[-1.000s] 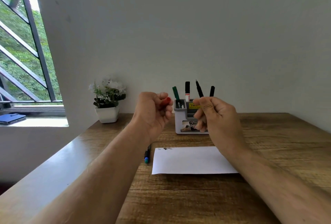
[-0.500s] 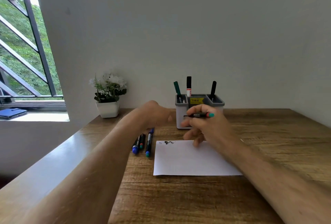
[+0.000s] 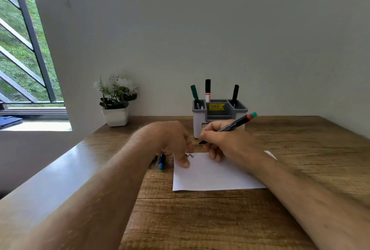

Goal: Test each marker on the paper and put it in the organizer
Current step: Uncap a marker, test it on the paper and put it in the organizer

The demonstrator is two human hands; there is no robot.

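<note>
Marker (image 3: 230,127), black with a teal end, is gripped in the right hand (image 3: 222,141) above white paper (image 3: 212,175); the left hand (image 3: 170,141) presses the paper's corner, fingers curled.

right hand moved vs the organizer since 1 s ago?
Yes. The right hand, gripping the marker, has come down from level with the organizer top to the paper in front of it.
</note>
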